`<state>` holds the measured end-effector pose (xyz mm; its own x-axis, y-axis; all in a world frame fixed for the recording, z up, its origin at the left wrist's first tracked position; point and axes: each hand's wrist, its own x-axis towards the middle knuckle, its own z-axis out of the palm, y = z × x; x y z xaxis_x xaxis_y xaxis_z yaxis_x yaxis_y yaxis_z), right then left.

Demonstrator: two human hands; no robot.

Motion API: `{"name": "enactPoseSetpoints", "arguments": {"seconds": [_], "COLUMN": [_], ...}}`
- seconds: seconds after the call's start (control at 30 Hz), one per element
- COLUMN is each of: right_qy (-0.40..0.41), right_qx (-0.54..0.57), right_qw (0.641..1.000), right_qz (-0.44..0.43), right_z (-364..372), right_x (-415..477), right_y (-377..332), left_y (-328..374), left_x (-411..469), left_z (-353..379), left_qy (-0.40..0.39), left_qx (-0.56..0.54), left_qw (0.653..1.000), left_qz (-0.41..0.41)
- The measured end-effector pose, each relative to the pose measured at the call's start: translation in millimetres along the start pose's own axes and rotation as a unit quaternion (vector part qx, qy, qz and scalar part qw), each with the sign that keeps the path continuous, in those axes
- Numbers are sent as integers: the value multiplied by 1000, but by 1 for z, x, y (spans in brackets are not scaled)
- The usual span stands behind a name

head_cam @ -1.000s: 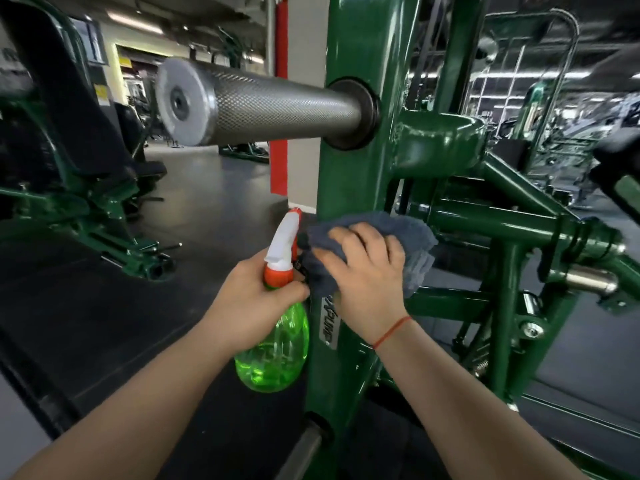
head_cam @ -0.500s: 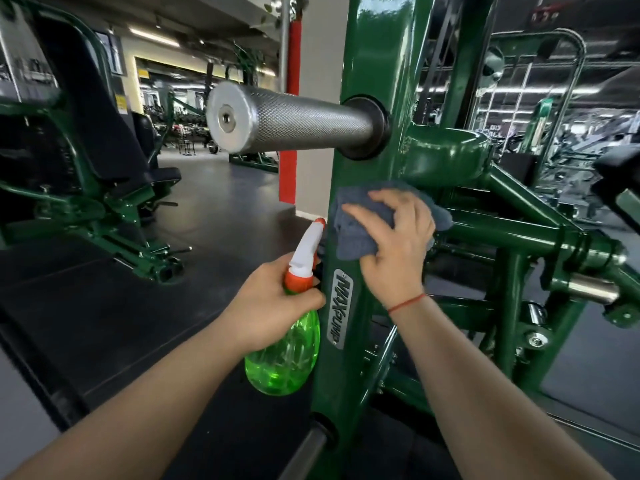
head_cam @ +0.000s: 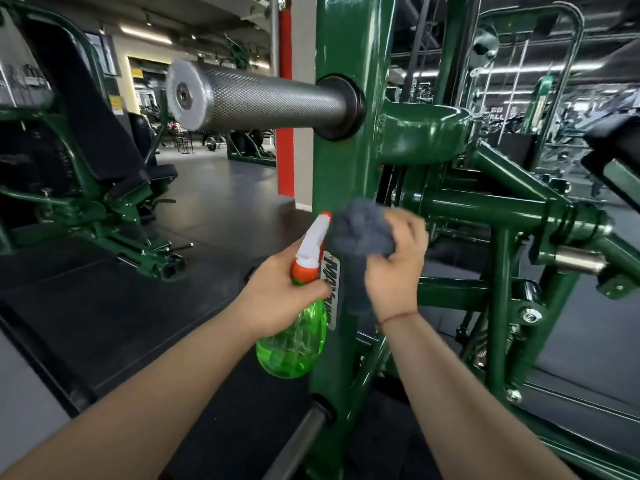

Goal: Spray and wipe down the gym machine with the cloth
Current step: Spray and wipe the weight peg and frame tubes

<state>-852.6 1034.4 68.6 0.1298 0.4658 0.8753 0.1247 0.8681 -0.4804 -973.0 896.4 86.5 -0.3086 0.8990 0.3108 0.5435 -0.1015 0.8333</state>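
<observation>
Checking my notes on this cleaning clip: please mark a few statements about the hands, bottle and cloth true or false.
1. The left hand grips the green spray bottle. True.
2. The right hand holds the grey cloth at the green upright. True.
3. The cloth is wiping the metal bar. False: it is below the knurled bar, at the upright.
4. The bottle stands on the floor. False: it is held in the air.

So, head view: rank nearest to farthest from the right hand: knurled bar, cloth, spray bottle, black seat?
1. cloth, gripped in the right hand
2. spray bottle, just left
3. knurled bar, up left
4. black seat, far left
</observation>
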Motion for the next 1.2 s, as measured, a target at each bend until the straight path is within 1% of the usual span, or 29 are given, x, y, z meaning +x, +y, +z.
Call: {"name": "enactPoseSetpoints", "arguments": {"seconds": [0.07,0.13,0.23,0.3,0.37,0.43,0.47,0.5,0.53,0.63,0.67,0.77,0.87,0.9,1.0,1.03,1.13,1.2], "right_qy": [25,32,2,-25,-54,-76,-89,-97,-99,-136,-138,-139,-146,-159,-193,-207,-238,-278], "right_qx": [44,87,105,144,193,244,250,247,232,211,217,250,259,270,307,305,266,217], "right_qw": [998,994,990,978,947,890,863,847,840,813,811,837,849,845,805,800,794,796], "right_qz": [36,64,90,148,251,379,430,460,481,526,525,466,435,433,469,475,492,493], "right_z": [6,11,14,9,-3,-14,-19,-21,-22,-13,-8,12,26,28,31,33,35,30], "right_x": [26,35,10,-17,-41,-51,-49,-44,-35,17,37,97,116,113,90,82,56,37], "right_y": [-9,-12,6,22,35,49,55,60,62,52,43,23,21,26,51,59,85,91], "left_y": [1,2,2,2,5,7,8,8,9,13,14,14,12,11,10,9,8,8], "left_x": [2,7,17,24,31,36,37,37,37,41,42,46,47,47,48,48,48,48], "left_z": [1,1,1,2,6,14,19,23,26,24,22,16,16,16,16,16,16,17], "left_qy": [-3,1,-17,-50,-77,-90,-84,-72,-58,-36,-38,-53,-64,-65,-63,-60,-58,-56], "left_qx": [20,32,21,19,18,47,65,80,88,76,80,92,82,78,76,73,69,70], "left_qw": [1000,999,999,998,996,994,994,994,994,996,996,994,995,995,995,995,996,996], "left_qz": [11,19,31,43,48,43,36,27,21,19,18,9,0,-3,-5,-4,-6,-6]}}
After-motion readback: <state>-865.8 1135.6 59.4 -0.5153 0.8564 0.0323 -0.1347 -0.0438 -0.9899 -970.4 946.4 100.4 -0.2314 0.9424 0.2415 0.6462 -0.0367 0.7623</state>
